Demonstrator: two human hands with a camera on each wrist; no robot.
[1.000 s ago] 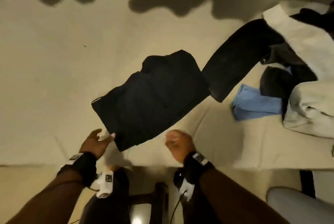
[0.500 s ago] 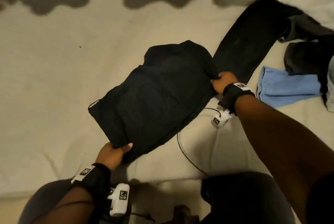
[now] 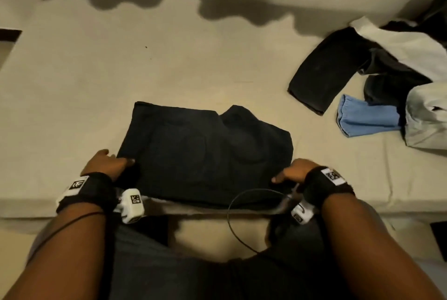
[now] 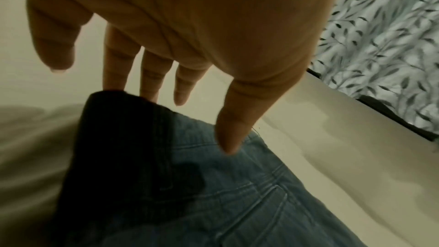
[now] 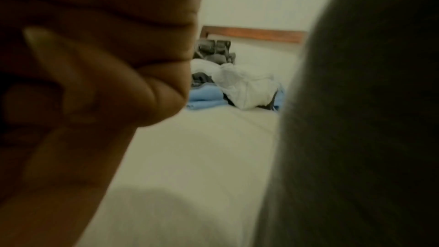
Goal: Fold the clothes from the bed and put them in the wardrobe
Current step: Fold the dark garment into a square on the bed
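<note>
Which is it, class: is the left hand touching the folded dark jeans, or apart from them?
Touching. The left wrist view shows the left hand with straight fingers resting on the dark jeans.

No words, brand names or numbers can be read anywhere. The only signs are black-and-white square code markers: one on the white patch of the left wristband (image 3: 78,184), one on the white camera block (image 3: 131,205) beside that wrist, and one on the patch of the right wristband (image 3: 333,175). Their patterns are too blurred to make out.
</note>
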